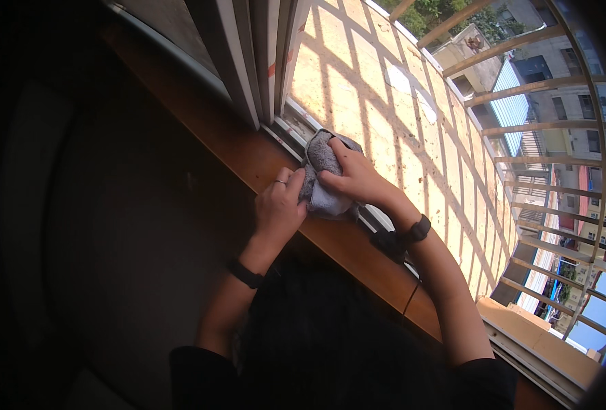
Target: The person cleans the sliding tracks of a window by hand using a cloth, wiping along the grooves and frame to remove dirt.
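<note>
A bunched grey cloth [322, 156] lies over the white window track [290, 140], between my two hands. My right hand [353, 172] grips the cloth from the right, its thumb and fingers pressed into the folds. At the cloth's left side my left hand [281, 205] pinches its edge with bent fingers; a ring shows on one of them. Part of the track is hidden beneath the cloth and my hands. Both wrists wear dark bands.
A brown wooden sill [357, 263] runs along the track's near side. Window frame uprights [265, 61] stand at the upper left. Beyond the track a sunlit, speckled ledge [385, 102] reaches to metal bars [535, 160]. A dark object with a cord [389, 244] sits below my right wrist.
</note>
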Tool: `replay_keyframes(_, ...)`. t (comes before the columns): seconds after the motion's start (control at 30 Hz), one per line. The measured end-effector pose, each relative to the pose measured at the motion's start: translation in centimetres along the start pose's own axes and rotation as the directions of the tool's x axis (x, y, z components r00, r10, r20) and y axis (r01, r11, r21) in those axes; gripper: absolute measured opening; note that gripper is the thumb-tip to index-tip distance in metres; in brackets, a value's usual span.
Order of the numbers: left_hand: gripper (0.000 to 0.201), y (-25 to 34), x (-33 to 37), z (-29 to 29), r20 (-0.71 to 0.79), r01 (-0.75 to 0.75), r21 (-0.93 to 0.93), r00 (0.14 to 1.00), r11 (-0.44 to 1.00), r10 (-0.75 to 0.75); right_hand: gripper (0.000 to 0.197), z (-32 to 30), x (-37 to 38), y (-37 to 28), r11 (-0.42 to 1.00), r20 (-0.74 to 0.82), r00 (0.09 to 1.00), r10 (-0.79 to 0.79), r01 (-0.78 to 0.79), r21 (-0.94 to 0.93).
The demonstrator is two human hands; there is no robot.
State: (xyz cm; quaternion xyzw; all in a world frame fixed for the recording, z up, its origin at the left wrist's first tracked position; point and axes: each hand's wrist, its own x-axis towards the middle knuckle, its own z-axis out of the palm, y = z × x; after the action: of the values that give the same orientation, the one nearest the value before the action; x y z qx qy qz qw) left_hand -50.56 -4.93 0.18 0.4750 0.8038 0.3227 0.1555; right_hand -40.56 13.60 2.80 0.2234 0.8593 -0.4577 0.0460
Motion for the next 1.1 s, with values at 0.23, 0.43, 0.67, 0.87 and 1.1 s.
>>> replay_keyframes(0.23,0.053,-2.3,3.3,-0.7,-0.084,0.187,0.039,0.98,0.982,-0.183,0.051,0.6,7.1,-0.8,0.991,-0.015,0.995,-0.094,0.095,0.095)
replay_keyframes(0.43,0.05,-2.7,3.9,-1.7,-0.091,0.158,0.19,0.986,0.969,-0.143,0.056,0.8,6.8,-1.5,0.998,-0.036,0.998,-0.058,0.059,0.039)
replay_keyframes(0.67,0.053,0.9,0.2,0.3,0.022,0.006,0.081,1.0,0.997,-0.008,0.057,0.9,-1.1,0.3,0.995,-0.058,0.998,0.003,-0.009,-0.095)
replay_keyframes(0.87,0.048,-3.4,5.1,-1.9,-0.125,0.109,0.156,0.988,0.982,-0.09,0.047,0.7,8.4,-3.2,0.996,-0.028,0.999,-0.026,0.024,-0.087)
replay_keyframes(1.1,0.042,-1.2,0.8,0.1,-0.097,-0.018,0.152,0.995,0.988,0.034,0.043,2.2,0.4,-3.1,0.984,-0.07,0.996,0.057,-0.068,-0.167)
